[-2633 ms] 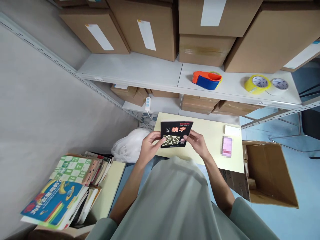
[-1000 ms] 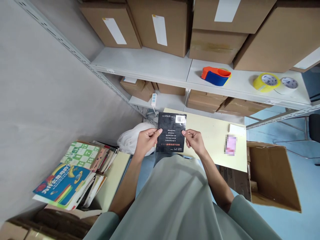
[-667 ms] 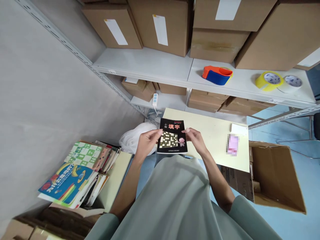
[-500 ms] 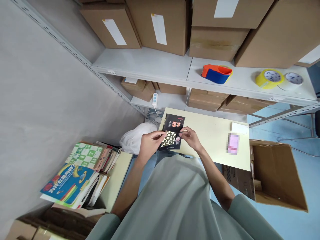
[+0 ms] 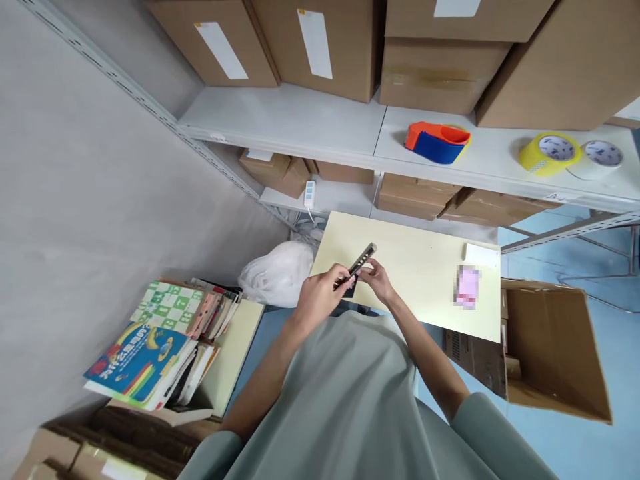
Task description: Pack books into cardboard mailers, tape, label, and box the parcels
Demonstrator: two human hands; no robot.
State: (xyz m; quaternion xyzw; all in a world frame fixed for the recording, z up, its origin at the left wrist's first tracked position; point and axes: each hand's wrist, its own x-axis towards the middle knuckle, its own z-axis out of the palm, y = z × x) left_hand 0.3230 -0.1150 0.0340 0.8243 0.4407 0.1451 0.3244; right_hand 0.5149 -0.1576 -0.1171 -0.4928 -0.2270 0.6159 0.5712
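Near the body, the book is held above the counter, tilted nearly edge-on to the view, so its cover can hardly be seen. Its side is gripped by the left hand, whose grip is closed on it, and most of the weight is probably borne there. The fingers of the right hand are bent against the book, perhaps to steady it; whether any of it is pinched by that grip cannot be told.

To the left, other books are piled flat, probably kept stable that way. An open carton is set beside the counter's right end. On the counter, a blurred pink item is laid near a white box, both well apart from the hands. Beyond, the tape dispenser is placed at the shelf's front, seemingly within easy reach, with boxes stored behind.
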